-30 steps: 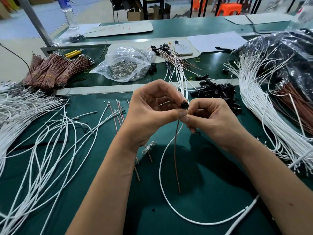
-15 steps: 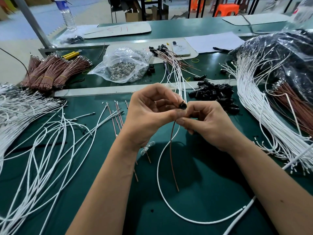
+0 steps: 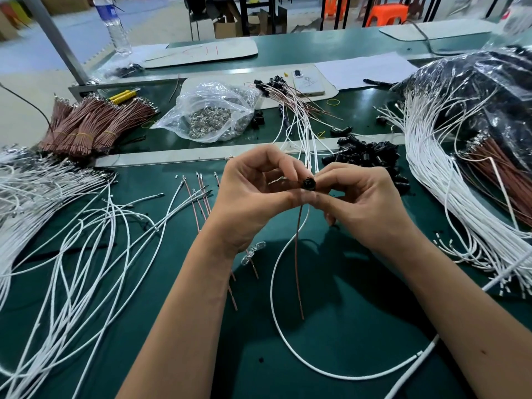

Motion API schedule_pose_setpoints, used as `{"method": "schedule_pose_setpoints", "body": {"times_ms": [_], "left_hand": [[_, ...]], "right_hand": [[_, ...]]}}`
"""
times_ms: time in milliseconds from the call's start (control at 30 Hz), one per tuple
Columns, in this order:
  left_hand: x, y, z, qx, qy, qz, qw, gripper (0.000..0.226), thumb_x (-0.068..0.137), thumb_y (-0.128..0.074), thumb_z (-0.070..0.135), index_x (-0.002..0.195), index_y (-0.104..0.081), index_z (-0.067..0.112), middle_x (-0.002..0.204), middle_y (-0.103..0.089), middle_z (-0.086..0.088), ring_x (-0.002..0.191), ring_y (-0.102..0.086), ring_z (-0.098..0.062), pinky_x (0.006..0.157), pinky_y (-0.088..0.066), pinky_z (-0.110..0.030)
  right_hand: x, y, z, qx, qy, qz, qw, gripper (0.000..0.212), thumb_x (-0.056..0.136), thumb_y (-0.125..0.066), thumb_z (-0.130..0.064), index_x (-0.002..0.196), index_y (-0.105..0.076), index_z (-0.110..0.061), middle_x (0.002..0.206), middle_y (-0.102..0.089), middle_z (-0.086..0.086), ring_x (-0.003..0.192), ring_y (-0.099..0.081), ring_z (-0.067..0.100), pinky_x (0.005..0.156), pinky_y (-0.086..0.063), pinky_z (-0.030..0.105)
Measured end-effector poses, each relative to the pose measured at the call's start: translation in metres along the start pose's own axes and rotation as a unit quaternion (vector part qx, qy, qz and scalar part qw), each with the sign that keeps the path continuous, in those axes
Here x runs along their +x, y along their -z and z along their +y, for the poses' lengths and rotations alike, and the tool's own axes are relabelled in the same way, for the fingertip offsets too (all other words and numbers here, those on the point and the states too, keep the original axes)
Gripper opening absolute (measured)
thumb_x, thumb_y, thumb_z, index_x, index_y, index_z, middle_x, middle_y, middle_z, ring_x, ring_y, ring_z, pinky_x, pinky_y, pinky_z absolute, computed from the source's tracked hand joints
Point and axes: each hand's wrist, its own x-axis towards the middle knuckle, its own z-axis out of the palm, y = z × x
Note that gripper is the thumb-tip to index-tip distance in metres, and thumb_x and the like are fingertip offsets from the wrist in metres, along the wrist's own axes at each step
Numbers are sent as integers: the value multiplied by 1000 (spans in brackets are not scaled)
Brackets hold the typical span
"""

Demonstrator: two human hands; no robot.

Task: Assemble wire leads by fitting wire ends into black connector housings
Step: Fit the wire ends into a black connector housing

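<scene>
Up close, above the green bench, the left hand (image 3: 253,194) and right hand (image 3: 359,203) both pinch one black connector housing (image 3: 308,183) — small, rigid, likely slippery. Its brown wire (image 3: 298,254) and white wire (image 3: 276,298) dangle limp, best gripped near the terminals.

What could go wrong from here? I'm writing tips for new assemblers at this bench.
1. The black connector housing is only pinched between fingertips of the left hand and right hand; it could slip or tilt.
2. The brown wire and white wire hang loose below and might pull back out if not seated.
3. The trailing white wire could snag the loose white wires nearby.
</scene>
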Motion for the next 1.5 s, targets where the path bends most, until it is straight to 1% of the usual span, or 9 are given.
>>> {"method": "schedule_pose_setpoints", "body": {"times_ms": [300, 467, 567, 767, 933, 1067, 1200, 1367, 1500], "left_hand": [[0, 2, 0, 8, 2, -3, 1000, 34, 66, -77, -19, 80, -57, 5, 84, -69, -9, 79, -66, -21, 76, -57, -31], [1, 2, 0, 12, -1, -5, 1000, 33, 67, -78, -18, 80, -58, 5, 85, -70, -8, 79, -67, -21, 77, -57, -31], [0, 1, 0, 10, 2, -5, 1000, 33, 68, -77, -19, 81, -57, 4, 85, -71, -8, 79, -68, -21, 77, -57, -30], [-1, 0, 0, -1, 24, 12, 1000, 31, 70, -80, -10, 86, -57, 3, 89, -71, -11, 81, -69, -20, 77, -57, -28], [0, 2, -3, 13, 58, 18, 998, 37, 74, -79, -13, 97, -58, 7, 91, -67, -18, 84, -66, -24, 83, -57, -36], [0, 1, -1, 35, 59, 21, 997, 38, 78, -78, -11, 107, -62, 9, 91, -68, -14, 86, -67, -22, 82, -57, -33], [0, 0, -1, 49, 51, 37, 997, 32, 78, -79, -8, 102, -67, 8, 89, -68, -12, 86, -67, -20, 77, -55, -29], [-1, 1, -1, 57, 49, 46, 996, 33, 76, -80, -5, 100, -66, 11, 89, -69, -15, 87, -68, -25, 83, -58, -39], [-1, 0, 0, 54, 57, 48, 996, 33, 76, -79, -6, 100, -63, 10, 92, -69, -17, 86, -68, -25, 83, -58, -38]], "right_hand": [[-1, 1, -3, -37, 31, 20, 999, 9, 82, -84, -6, 85, -79, -13, 83, -72, 5, 63, -62, 10, 52, -50, 23], [-2, 0, -8, -56, 37, 33, 997, 8, 79, -84, -10, 84, -77, -9, 80, -70, 12, 62, -61, 10, 53, -50, 24], [-3, 0, -12, -59, 37, 32, 997, 9, 78, -84, -10, 82, -76, -13, 79, -69, 13, 58, -60, 11, 51, -50, 27], [-3, 0, -10, -44, 14, 24, 999, 9, 81, -83, -5, 78, -75, -7, 73, -64, 13, 49, -53, 21, 45, -43, 39], [-4, 2, -3, -46, -8, 19, 999, 12, 84, -83, -8, 77, -74, -6, 66, -63, 7, 46, -52, 21, 44, -42, 32], [-4, 1, -4, -29, -20, 25, 999, 11, 84, -83, -14, 77, -75, -13, 64, -62, 8, 45, -51, 21, 44, -42, 30], [-3, 2, -4, -16, -50, 16, 999, 9, 87, -81, -18, 81, -77, -13, 62, -61, 8, 46, -51, 24, 43, -42, 34], [-4, 3, -6, -14, -53, -16, 998, 8, 89, -76, -17, 87, -78, -10, 68, -63, 11, 51, -56, 27, 48, -48, 43], [-3, 3, -8, -22, -41, -17, 999, 5, 87, -76, -14, 87, -78, -8, 68, -64, 8, 52, -59, 23, 50, -52, 33]]}}
